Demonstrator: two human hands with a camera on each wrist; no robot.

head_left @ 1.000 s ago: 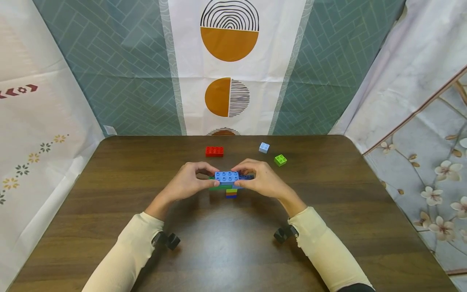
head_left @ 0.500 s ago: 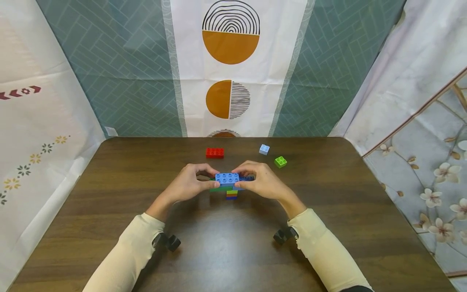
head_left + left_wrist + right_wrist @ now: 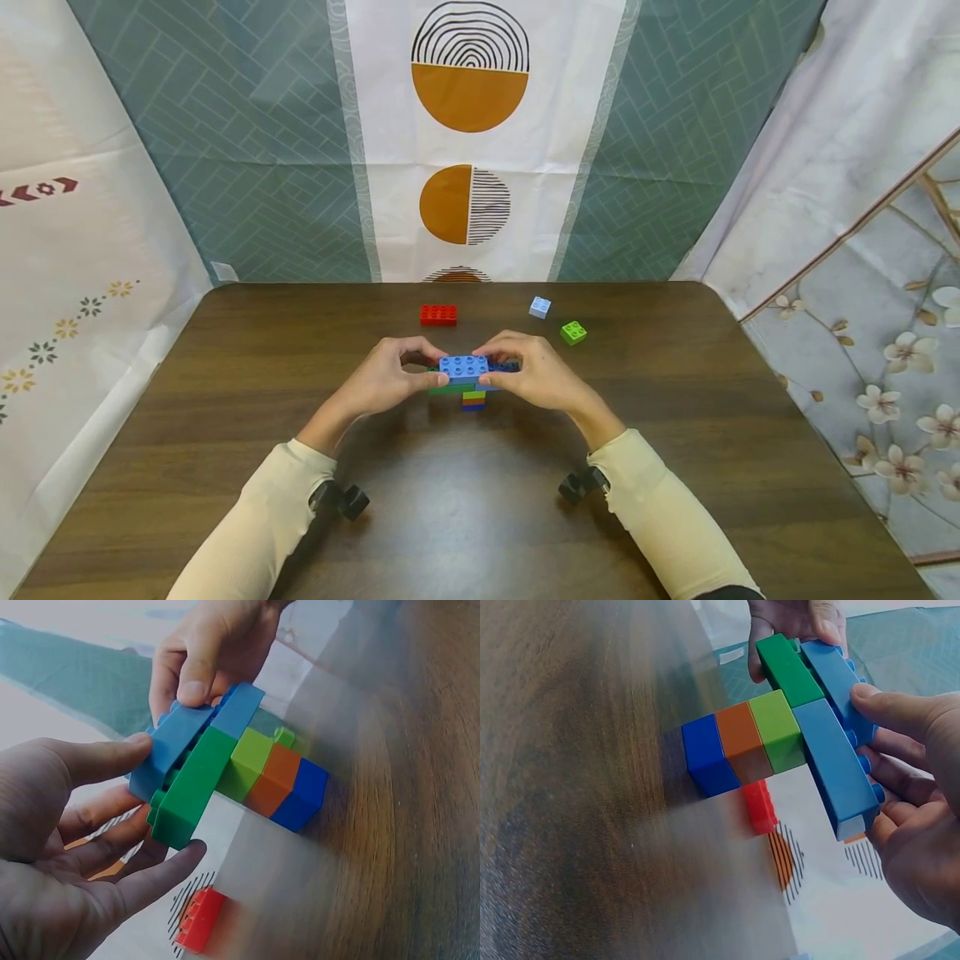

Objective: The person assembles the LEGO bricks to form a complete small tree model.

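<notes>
My left hand (image 3: 393,371) and right hand (image 3: 536,371) pinch opposite ends of a blue eight-stud toy brick (image 3: 463,367), thumbs on its near side. It lies across the seam of a green brick (image 3: 196,787) and another blue brick (image 3: 836,765), which sit end to end below it. Studs show between the upper brick and these two in the left wrist view. Underneath, a narrow column of lime (image 3: 251,754), orange (image 3: 276,778) and dark blue (image 3: 304,795) bricks stands on the table. Some left fingers reach behind and under the green brick.
A red brick (image 3: 438,315) lies behind the stack on the brown table (image 3: 465,517). Farther right are a small light blue brick (image 3: 540,307) and a small lime brick (image 3: 573,332). A patterned cloth (image 3: 300,150) hangs beyond the table's far edge.
</notes>
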